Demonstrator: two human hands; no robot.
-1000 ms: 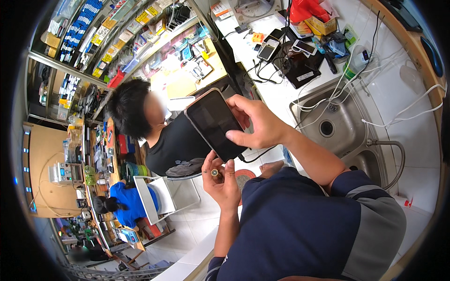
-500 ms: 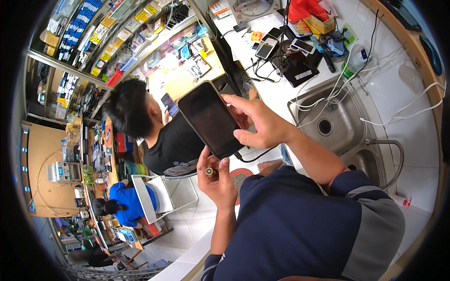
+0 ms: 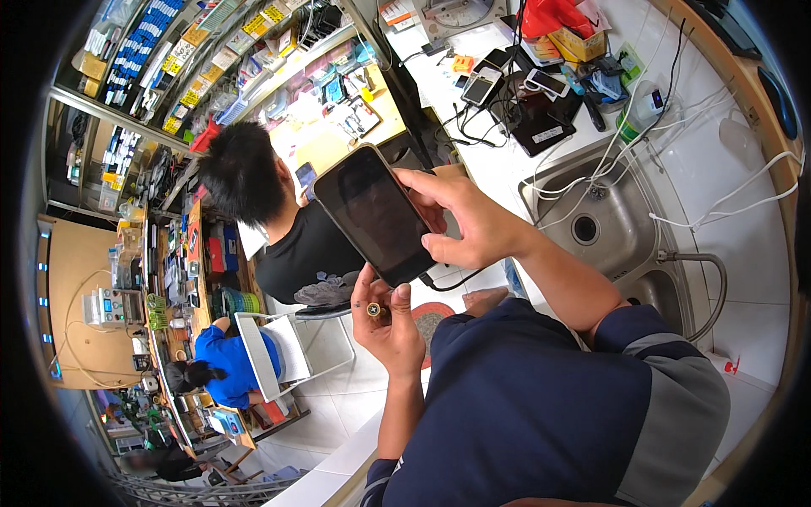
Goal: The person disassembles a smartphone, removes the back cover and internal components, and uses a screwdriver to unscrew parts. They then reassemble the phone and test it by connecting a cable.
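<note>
A dark-screened smartphone (image 3: 372, 215) is held up at a slant in front of me. My right hand (image 3: 469, 220) grips its right edge, thumb on the front and fingers behind. Below the phone, my left hand (image 3: 390, 338) is curled, with its index finger and thumb at the lower edge. A small tool with a round brass-coloured end (image 3: 373, 309), marked by a cross, sits between the left fingers; the rest of it is hidden. From the phone's lower right corner runs a black cable (image 3: 456, 287). The screen shows only dark reflections.
A steel sink (image 3: 625, 203) with white cables across it lies at my right. Phones and black cables crowd the white counter (image 3: 431, 76). Ahead to the left sits a person in black (image 3: 308, 245) with a phone; farther off, a person in blue (image 3: 232, 367) by a white folding chair (image 3: 283, 351).
My phone has shifted slightly left and up, with both hands keeping their hold. The person in black has changed posture, and their own phone has moved up a little.
</note>
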